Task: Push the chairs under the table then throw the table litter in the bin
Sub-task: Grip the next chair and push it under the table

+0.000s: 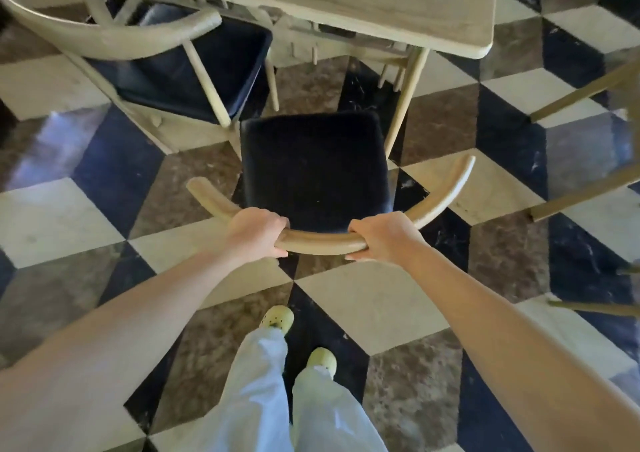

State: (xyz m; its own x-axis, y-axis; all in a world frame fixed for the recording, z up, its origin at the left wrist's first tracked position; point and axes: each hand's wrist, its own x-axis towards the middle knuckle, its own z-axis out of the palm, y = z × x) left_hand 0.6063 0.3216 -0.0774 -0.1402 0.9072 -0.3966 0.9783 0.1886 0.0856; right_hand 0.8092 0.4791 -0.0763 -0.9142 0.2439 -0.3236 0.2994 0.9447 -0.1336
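We hold the chair point(313, 171) by its curved back, left hand point(258, 232) and right hand point(379, 235) both clenched, table point(398, 8) straight ahead (seat still clear of it).

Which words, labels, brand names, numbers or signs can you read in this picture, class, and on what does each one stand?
None: no readable text shows anywhere in this view.
The table, the chair gripped by the left hand and the right hand, the second chair, the floor tiles and the yellow shoes all bear no lettering, label or number.
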